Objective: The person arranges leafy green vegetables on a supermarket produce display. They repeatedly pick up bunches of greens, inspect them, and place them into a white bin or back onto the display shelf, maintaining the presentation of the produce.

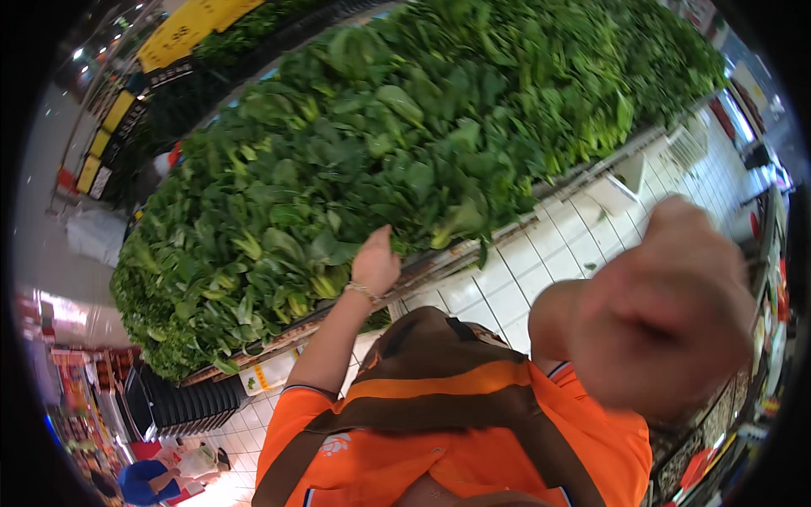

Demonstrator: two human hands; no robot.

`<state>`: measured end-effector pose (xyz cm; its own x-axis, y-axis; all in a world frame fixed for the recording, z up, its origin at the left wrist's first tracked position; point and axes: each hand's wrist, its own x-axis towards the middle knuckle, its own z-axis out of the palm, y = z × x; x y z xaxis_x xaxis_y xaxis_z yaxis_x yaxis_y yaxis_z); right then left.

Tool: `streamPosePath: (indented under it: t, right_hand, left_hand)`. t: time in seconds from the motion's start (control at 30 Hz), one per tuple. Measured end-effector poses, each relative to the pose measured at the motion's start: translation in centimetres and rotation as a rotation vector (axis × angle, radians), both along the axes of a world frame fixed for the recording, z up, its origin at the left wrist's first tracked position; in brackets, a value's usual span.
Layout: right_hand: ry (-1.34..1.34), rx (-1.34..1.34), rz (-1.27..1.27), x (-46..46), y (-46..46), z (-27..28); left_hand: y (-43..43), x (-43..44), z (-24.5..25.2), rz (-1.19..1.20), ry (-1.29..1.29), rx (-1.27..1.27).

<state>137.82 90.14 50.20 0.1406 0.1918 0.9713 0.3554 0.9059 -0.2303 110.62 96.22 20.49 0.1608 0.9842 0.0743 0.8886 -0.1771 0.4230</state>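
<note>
Leafy green vegetables (393,152) are heaped in several kinds across a long display stand in front of me. My left hand (376,263), with a bracelet at the wrist, reaches to the near edge of the heap; its fingertips touch or lie just over the leaves, and its grip is partly hidden. My right hand (659,317) is raised close to the camera at the right, large and blurred, away from the greens. Its fingers look curled, but whether it holds anything cannot be told.
The stand's worn front rail (431,266) runs diagonally before me. A white container (611,193) is on the tiled floor at the right. Stacked black baskets (190,399) stand lower left, near a person in blue (146,483). Yellow signs (184,38) rise behind the greens.
</note>
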Motion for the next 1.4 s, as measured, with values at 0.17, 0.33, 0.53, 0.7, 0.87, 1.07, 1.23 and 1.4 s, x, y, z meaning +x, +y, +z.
streamPosePath:
  t: [0.17,0.33,0.53,0.7,0.87,1.07,1.23,1.4]
  right_hand:
    - [-0.169,-0.004,-0.053,1.9,-1.6,0.4]
    - [-0.182,-0.027,-0.075,2.0,-2.6,-0.6]
    - [-0.198,-0.065,-0.107,1.6,-5.0,0.6]
    - [-0.241,-0.181,-0.149,1.6,-6.9,0.5]
    - [-0.255,-0.228,-0.198,2.1,-9.4,0.2]
    - [-0.246,-0.297,-0.245,6.4,-14.4,-0.4]
    - [-0.21,-0.291,-0.252,13.2,-18.1,-2.4]
    - [0.017,-0.338,-0.432,22.5,-22.5,-9.0]
  left_hand:
    - [-1.9,0.7,-0.4,-0.006,-0.07,0.128]
    - [-3.1,0.5,-0.5,0.013,-0.154,0.225]
    - [-3.7,-0.9,-0.4,-0.023,-0.204,0.284]
    - [-4.6,-1.3,-1.9,-0.038,-0.272,0.209]
    - [-5.6,-0.2,-2.2,-0.041,-0.325,0.247]
    - [-6.7,2.4,-1.8,-0.042,-0.304,0.279]
    - [-7.4,5.2,-2.5,-0.022,-0.207,0.356]
    - [-6.9,9.3,-5.2,0.101,-0.019,0.418]
